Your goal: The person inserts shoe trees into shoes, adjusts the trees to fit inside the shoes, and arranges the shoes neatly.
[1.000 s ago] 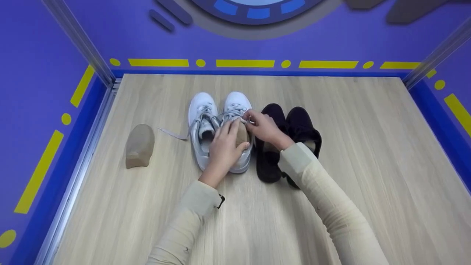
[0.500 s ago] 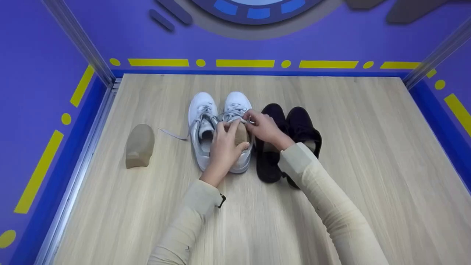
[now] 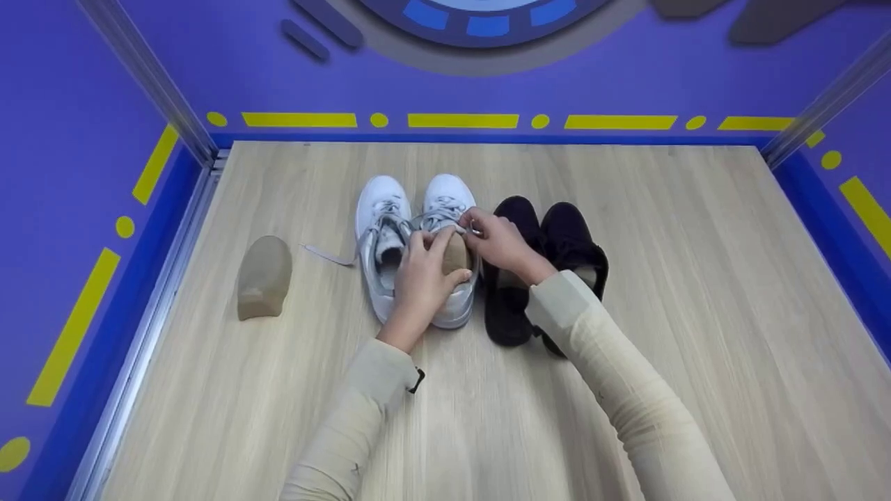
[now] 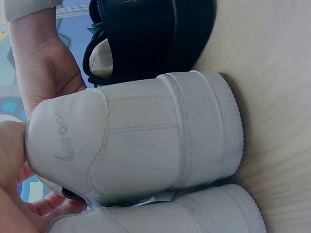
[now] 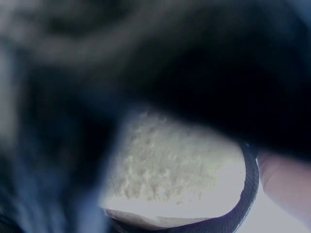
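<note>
Near the centre of the head view, we see a tan insert [image 3: 456,256] inside the white sneaker [image 3: 447,198] beside a black shoe [image 3: 509,319], our left hand [image 3: 423,277] arched there, thumb and fingers parted, whether gripping we cannot tell, our right hand [image 3: 502,241] pinching the sneaker's laced edge.

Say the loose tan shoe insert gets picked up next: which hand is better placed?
Probably the left hand: it is nearer the loose tan shoe insert, which lies left of both white sneakers. The right hand is farther off, by the right sneaker's laces.
</note>
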The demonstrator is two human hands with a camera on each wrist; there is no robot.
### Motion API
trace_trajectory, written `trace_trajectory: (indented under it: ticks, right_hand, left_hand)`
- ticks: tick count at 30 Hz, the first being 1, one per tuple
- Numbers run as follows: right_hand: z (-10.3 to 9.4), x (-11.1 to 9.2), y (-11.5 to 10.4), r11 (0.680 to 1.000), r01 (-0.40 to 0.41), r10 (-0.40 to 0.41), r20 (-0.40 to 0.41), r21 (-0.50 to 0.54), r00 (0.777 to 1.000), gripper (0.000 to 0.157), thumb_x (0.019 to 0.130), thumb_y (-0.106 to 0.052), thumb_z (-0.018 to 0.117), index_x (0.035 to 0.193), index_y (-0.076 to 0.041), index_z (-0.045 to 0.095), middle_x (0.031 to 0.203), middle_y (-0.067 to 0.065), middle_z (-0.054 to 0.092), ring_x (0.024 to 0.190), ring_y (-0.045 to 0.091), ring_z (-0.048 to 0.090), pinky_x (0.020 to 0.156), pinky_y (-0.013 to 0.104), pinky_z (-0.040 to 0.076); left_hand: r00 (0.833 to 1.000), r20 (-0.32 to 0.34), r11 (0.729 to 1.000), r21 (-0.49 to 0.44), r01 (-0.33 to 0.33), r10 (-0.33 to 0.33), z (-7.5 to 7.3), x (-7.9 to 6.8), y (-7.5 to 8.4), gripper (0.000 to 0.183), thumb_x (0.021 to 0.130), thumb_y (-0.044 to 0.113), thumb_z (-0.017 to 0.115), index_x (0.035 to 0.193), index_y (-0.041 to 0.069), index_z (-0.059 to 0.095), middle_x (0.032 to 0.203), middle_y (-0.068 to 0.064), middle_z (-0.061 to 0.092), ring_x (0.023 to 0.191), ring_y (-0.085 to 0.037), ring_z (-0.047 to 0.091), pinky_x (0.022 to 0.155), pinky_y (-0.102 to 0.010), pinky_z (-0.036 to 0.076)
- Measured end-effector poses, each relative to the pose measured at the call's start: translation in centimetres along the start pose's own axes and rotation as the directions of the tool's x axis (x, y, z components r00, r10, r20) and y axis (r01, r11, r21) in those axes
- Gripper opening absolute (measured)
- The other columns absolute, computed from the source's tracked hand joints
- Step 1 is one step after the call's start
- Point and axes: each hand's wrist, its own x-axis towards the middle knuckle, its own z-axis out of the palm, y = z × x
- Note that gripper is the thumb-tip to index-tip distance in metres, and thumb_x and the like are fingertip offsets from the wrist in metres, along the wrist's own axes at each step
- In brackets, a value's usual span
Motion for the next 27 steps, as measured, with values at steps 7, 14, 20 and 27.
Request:
trace_trajectory:
  ticks: [7, 14, 20, 27]
  right_hand:
    - [0.04, -0.01, -0.02, 1.000, -0.002, 0.002, 0.010, 0.003, 1.000, 0.011, 0.084, -0.012, 0.052, 0.095, -0.010, 0.055, 0.055, -0.005, 0.034, 0.048, 0.011, 0.029, 0.050, 0.024, 0.025]
    - [0.01, -0.03, -0.02, 1.000, -0.005, 0.005, 0.002, -0.008, 1.000, 0.012, 0.083, -0.011, 0.053, 0.095, -0.010, 0.055, 0.054, -0.005, 0.033, 0.048, 0.011, 0.030, 0.050, 0.024, 0.025]
    - [0.02, 0.00, 0.00, 1.000, -0.017, 0.017, 0.008, -0.005, 1.000, 0.012, 0.083, -0.012, 0.053, 0.095, -0.011, 0.054, 0.054, -0.005, 0.034, 0.048, 0.012, 0.031, 0.050, 0.025, 0.026]
    - [0.04, 0.09, 0.01, 1.000, -0.015, 0.015, 0.015, -0.006, 1.000, 0.011, 0.084, -0.012, 0.052, 0.095, -0.012, 0.054, 0.056, -0.005, 0.035, 0.050, 0.013, 0.032, 0.051, 0.025, 0.027]
  left_hand:
    - [0.998, -0.050, 0.997, 0.063, -0.040, 0.043, -0.09, -0.19, -0.05, 0.063, 0.068, 0.037, 0.072, 0.125, 0.023, 0.050, 0.107, -0.009, 0.050, 0.095, -0.026, 0.054, 0.073, -0.039, 0.047]
    - [0.999, -0.030, 0.998, 0.063, -0.021, 0.023, -0.19, 0.01, 0.33, 0.063, 0.068, 0.035, 0.072, 0.126, 0.022, 0.050, 0.107, -0.010, 0.051, 0.096, -0.027, 0.053, 0.076, -0.040, 0.046]
    - [1.000, 0.006, 0.998, 0.065, 0.005, -0.005, -0.18, 0.20, 0.52, 0.063, 0.069, 0.035, 0.071, 0.126, 0.022, 0.049, 0.110, -0.011, 0.051, 0.097, -0.029, 0.054, 0.078, -0.041, 0.046]
    - [0.999, 0.037, 0.997, 0.072, 0.025, -0.028, -0.33, 0.43, 0.65, 0.062, 0.071, 0.033, 0.071, 0.127, 0.020, 0.047, 0.111, -0.013, 0.050, 0.097, -0.030, 0.055, 0.078, -0.042, 0.046]
